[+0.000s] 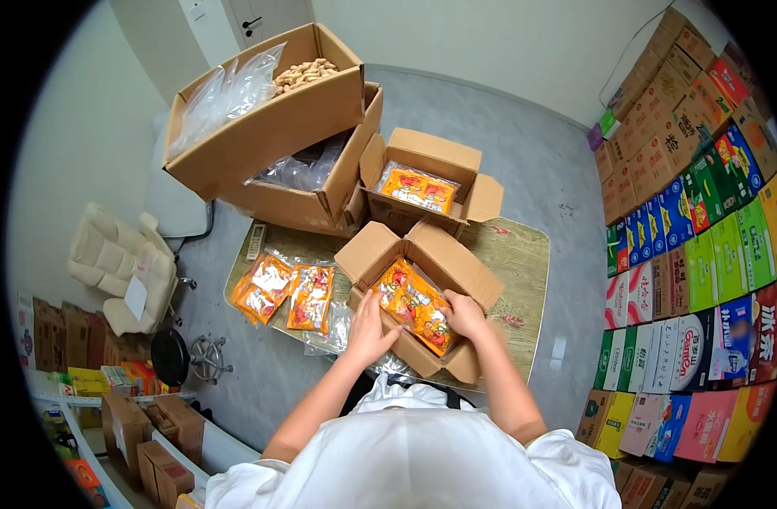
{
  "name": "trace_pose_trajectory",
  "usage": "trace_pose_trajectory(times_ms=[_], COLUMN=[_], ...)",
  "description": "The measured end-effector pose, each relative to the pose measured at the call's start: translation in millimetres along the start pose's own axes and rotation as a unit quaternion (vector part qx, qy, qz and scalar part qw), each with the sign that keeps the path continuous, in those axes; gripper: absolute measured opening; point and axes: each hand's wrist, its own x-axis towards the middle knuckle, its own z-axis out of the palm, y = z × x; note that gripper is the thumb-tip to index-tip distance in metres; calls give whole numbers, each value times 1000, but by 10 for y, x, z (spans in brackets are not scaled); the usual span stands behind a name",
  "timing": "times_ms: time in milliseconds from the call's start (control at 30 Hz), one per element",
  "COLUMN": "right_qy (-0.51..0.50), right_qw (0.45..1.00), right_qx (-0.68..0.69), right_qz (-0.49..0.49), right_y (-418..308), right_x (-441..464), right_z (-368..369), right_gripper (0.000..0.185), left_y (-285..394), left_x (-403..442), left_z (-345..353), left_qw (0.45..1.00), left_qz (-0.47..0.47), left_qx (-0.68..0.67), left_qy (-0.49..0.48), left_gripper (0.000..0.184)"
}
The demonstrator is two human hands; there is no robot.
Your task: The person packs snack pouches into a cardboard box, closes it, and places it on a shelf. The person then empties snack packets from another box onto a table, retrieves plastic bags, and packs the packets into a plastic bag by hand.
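Orange printed snack packets (412, 304) lie in an open cardboard box (452, 263) on the table in front of me. My left hand (371, 329) rests at the left edge of the packets, its fingers stretched out and its thumb apart. At the right edge, my right hand (464, 316) has its fingers bent around the side of a packet; the fingertips are partly hidden. More orange packets (309, 297) in clear plastic lie on the table to the left. Clear plastic bags (331, 327) lie beside my left hand, partly covered.
Behind stands a second open box (431, 153) holding orange packets. A large carton (270, 119) with peanuts (304, 75) and clear bags sits tilted on another carton (354, 170). A remote control (256, 241) lies at the table's (524, 280) left edge. Stacked product cartons (694, 280) line the right side.
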Motion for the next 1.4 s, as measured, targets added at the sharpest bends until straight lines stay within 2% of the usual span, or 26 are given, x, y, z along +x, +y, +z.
trace_pose_trajectory(times_ms=[33,67,133,167,233,267,300,367,400,433,500,533,633,667,733,967,1033,1067,1133,1167,1233,1267,1300,1333,1367,1400], right_qy=[-11,-12,-37,-37,135,201,201,132,91,91,-29,-28,-187,-187,-200,-216,-225,-226,-188,-190,-50,-51,4,59,59,73], right_qw=[998,998,983,983,983,966,966,972,975,976,984,984,963,963,961,965,962,962,973,972,995,995,999,996,996,990], right_qx=[-50,-51,-131,-131,-127,-127,-127,-118,-106,-105,-161,-160,-192,-191,-191,-148,-153,-153,-136,-136,-81,-81,-16,49,48,110], right_qz=[38,35,124,121,-4,-99,-99,-155,-170,-169,-68,-69,-29,-29,-17,-3,-3,-3,-5,-4,-25,-23,-36,-48,-47,-44], right_y=[-26,-42,-106,-123,-179,-200,-311,-526,-508,-480,-447,-405,-202,-156,-127,-192,-220,-219,-225,-240,-317,-348,-380,-413,-453,-502], right_x=[-6,-3,-8,-31,-110,-137,-165,-210,-161,-149,-112,-72,56,90,93,71,57,47,13,-20,-86,-105,-121,-142,-168,-194], right_z=[40,55,41,75,127,142,89,2,59,102,161,186,270,322,357,296,234,222,209,217,209,215,226,237,247,258], right_gripper=[17,17,29,29,36,45,45,51,66,66,65,65,107,107,122,124,122,122,103,103,69,69,53,40,40,35], left_y=[-1,-1,-3,-9,-1,-2,-2,-5,-6,-6,-8,-14,-22,-30,-33,-34,-72,-113,-273,-382,-707,-993,-1254,-1389,-1761,-2071], left_x=[-19,-29,-22,-22,-11,-9,-13,-12,-10,-8,-7,-6,-18,-10,-15,-27,-30,-42,-72,-83,-75,-70,-78,-84,-133,-186], left_z=[-2,-8,-8,-12,-22,-21,-15,-5,-2,1,-4,-14,-13,-10,-4,-73,-118,-126,-131,-132,-102,8,77,8,128,180], left_qw=[1000,1000,999,999,998,998,998,998,998,998,998,998,998,998,998,998,992,992,950,949,905,887,868,892,872,903], left_qz=[-1,12,24,22,44,44,46,50,56,63,62,61,55,55,67,57,21,20,-84,-85,-141,-174,-206,-259,-292,-288], left_qx=[1,17,27,28,14,14,9,4,6,7,7,7,0,0,3,-4,-126,-127,-297,-297,-364,-377,-390,-311,-332,-242], left_qy=[1,-13,-31,-29,-31,-30,-30,-32,-29,-25,-29,-32,-28,-29,-20,-22,-15,-14,55,55,170,201,230,203,208,207], left_gripper=[80,79,79,79,79,79,79,80,79,78,78,77,75,75,74,66,56,56,44,44,36,35,33,36,39,44])
